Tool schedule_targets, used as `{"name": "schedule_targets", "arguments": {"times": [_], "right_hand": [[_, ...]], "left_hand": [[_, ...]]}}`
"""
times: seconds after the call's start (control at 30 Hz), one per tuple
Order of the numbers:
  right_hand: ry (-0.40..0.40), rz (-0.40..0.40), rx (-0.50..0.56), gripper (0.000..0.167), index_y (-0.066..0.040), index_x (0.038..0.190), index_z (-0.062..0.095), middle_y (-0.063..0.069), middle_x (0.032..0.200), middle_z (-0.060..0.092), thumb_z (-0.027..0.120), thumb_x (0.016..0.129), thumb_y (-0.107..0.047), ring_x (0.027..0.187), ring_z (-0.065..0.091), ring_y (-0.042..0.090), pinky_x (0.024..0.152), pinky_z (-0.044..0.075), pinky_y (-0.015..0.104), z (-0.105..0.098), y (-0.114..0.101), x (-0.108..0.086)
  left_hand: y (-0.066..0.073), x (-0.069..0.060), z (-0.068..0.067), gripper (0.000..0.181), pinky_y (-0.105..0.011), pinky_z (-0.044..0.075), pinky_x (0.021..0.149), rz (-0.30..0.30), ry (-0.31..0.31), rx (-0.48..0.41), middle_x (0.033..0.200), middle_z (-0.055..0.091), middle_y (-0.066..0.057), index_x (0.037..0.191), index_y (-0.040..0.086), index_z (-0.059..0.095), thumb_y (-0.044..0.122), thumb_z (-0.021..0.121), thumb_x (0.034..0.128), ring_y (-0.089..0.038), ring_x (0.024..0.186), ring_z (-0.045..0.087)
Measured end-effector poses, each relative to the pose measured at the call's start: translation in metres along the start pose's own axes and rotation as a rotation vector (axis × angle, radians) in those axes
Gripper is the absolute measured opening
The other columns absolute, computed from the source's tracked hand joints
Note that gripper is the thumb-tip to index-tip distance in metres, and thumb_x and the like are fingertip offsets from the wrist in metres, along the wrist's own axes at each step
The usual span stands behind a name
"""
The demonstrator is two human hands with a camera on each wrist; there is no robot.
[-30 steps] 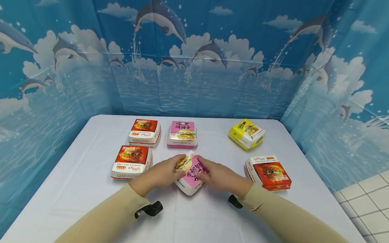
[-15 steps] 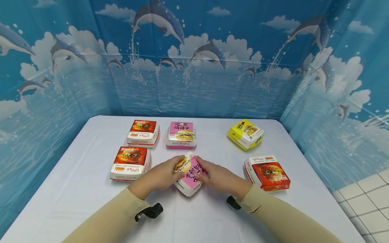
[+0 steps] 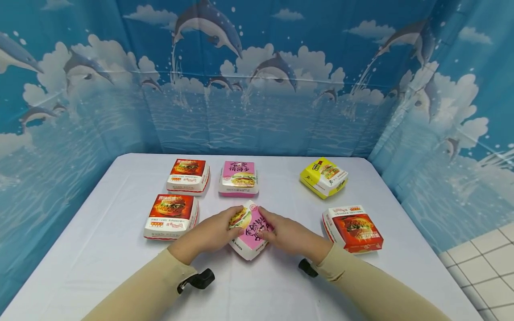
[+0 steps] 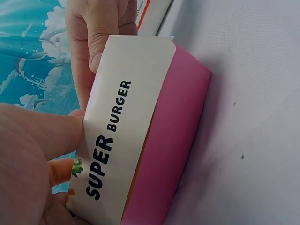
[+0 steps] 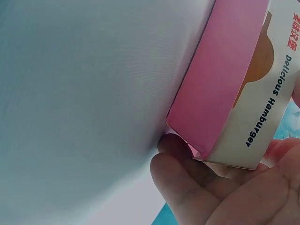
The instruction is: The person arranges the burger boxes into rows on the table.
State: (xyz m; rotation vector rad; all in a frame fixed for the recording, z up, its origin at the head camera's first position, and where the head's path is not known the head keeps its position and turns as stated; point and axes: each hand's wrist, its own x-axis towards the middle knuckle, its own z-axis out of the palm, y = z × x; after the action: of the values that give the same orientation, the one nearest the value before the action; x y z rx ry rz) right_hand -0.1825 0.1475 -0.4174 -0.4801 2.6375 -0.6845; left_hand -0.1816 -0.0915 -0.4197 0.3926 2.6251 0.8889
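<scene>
A pink-and-white burger box [image 3: 252, 234] stands turned at an angle at the middle of the table, between both hands. My left hand [image 3: 217, 227] holds its left side, thumb on the lid. On the opposite side, my right hand [image 3: 290, 232] grips the box, its thumb also on the lid. In the left wrist view, the box's white flap [image 4: 119, 108] reads "SUPER BURGER" and the lid is down. The right wrist view has fingers [image 5: 180, 180] of my right hand curled at a lower corner of the pink side [image 5: 220, 75].
Two red-and-white burger boxes [image 3: 172, 216] sit on the left, one behind the other. Another pink box [image 3: 239, 179] is behind the hands. A yellow box [image 3: 324, 177] stands back right, with a red box [image 3: 353, 228] nearer. A dolphin-print curtain [image 3: 257, 111] surrounds the white table [image 3: 100, 249].
The head view shifts very slightly. Both hands keep their hold on the pink burger box, and no box visibly moves on the table.
</scene>
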Motion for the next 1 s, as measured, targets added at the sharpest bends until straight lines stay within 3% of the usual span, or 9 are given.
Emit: {"name": "schedule_targets", "arguments": {"times": [0.2,0.57,0.77,1.0], "right_hand": [[-0.019,-0.004,0.004,0.082,-0.025,0.169,0.024,0.002,0.172,0.034,0.064,0.103,-0.050,0.158,0.036,0.025,0.127,0.034,0.050,0.000,-0.001,-0.001],[-0.005,-0.025,-0.026,0.080,-0.024,0.168,0.028,0.005,0.169,0.040,0.066,0.102,-0.048,0.157,0.038,0.027,0.127,0.034,0.050,-0.006,-0.003,0.003],[0.043,-0.002,-0.105,0.072,-0.025,0.162,0.044,0.009,0.165,0.044,0.072,0.099,-0.046,0.153,0.042,0.031,0.122,0.042,0.053,-0.010,-0.009,0.003],[0.134,-0.045,-0.251,0.067,-0.018,0.145,0.065,0.009,0.150,0.057,0.079,0.090,-0.055,0.138,0.053,0.029,0.113,0.051,0.049,-0.010,-0.020,-0.010]], "left_hand": [[0.001,-0.004,-0.002,0.072,-0.057,0.038,0.123,0.002,-0.006,0.009,0.166,0.045,-0.007,0.165,0.023,0.035,0.042,0.066,0.1036,-0.030,0.150,0.047],[0.003,-0.002,-0.009,0.074,-0.056,0.043,0.119,-0.005,-0.016,0.042,0.158,0.053,-0.007,0.164,0.023,0.038,0.045,0.069,0.1010,-0.026,0.136,0.056],[0.002,-0.001,-0.009,0.072,-0.051,0.048,0.113,0.003,0.005,0.058,0.149,0.059,-0.007,0.159,0.019,0.044,0.047,0.072,0.0986,-0.022,0.122,0.059],[0.003,-0.003,-0.006,0.069,-0.046,0.052,0.103,0.010,0.045,0.054,0.133,0.064,-0.005,0.151,0.014,0.049,0.047,0.075,0.0958,-0.019,0.108,0.059]]}}
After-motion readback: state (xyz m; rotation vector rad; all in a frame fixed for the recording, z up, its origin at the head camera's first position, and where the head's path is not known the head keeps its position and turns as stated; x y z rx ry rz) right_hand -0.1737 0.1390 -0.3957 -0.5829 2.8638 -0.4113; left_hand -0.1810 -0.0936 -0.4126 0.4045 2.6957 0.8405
